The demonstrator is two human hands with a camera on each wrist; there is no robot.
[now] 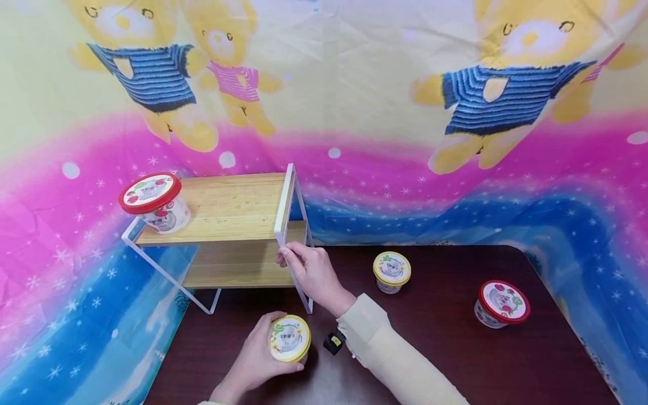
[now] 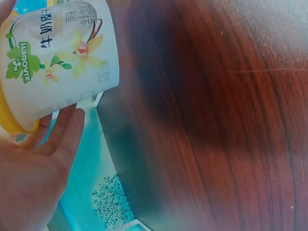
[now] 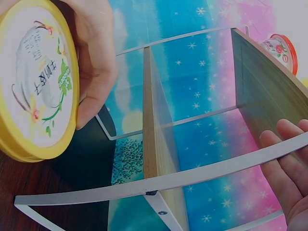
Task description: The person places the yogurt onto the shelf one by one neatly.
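My left hand (image 1: 255,354) holds a paper tub with a yellow lid (image 1: 290,338), thumb and fingers round its side. Flowers and green leaves decorate the tub's white wall (image 2: 62,57) in the left wrist view. Just in front of the two-tier wooden shelf (image 1: 238,202), the tub is held over the dark table. My right hand (image 1: 316,275) grips the shelf's white metal side frame (image 3: 216,171), below the upper board. A larger red-lidded tub (image 1: 164,211) sits on the upper board's left end.
Another yellow-lidded tub (image 1: 391,271) stands on the table (image 1: 430,349) right of the shelf. Farther right is a red-lidded tub (image 1: 501,304). A small black object (image 1: 333,342) appears by my right cuff. A printed bear curtain (image 1: 354,185) hangs behind the table.
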